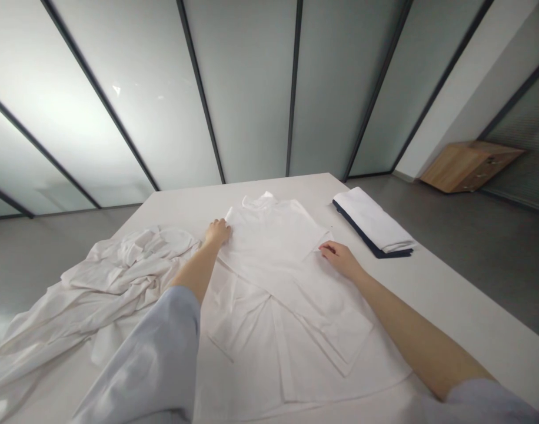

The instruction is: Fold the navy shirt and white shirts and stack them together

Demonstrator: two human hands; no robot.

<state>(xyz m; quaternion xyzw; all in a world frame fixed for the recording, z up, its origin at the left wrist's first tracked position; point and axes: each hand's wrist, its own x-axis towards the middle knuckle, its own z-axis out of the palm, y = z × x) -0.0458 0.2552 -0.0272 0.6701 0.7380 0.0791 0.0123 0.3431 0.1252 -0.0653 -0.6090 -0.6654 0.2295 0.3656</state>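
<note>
A long white collared garment (pixel 269 235) lies spread on the table, its collar at the far end. Its sleeves are folded inward across the lower body, and a straight seam or slit runs down the middle near the hem. At its upper left edge, my left hand (pixel 218 231) is closed with curled fingers on the fabric. Across from it, my right hand (pixel 337 255) pinches the garment's right edge between thumb and fingers, where a small fold of cloth sticks up.
A crumpled heap of white cloth (pixel 132 277) covers the table's left side and hangs toward its edge. On the right, a folded white cloth (pixel 373 219) rests on dark folded fabric (pixel 375 250). Beyond the white table (pixel 463 318) stand frosted glass panels (pixel 247 88) and a wooden cabinet (pixel 463 166).
</note>
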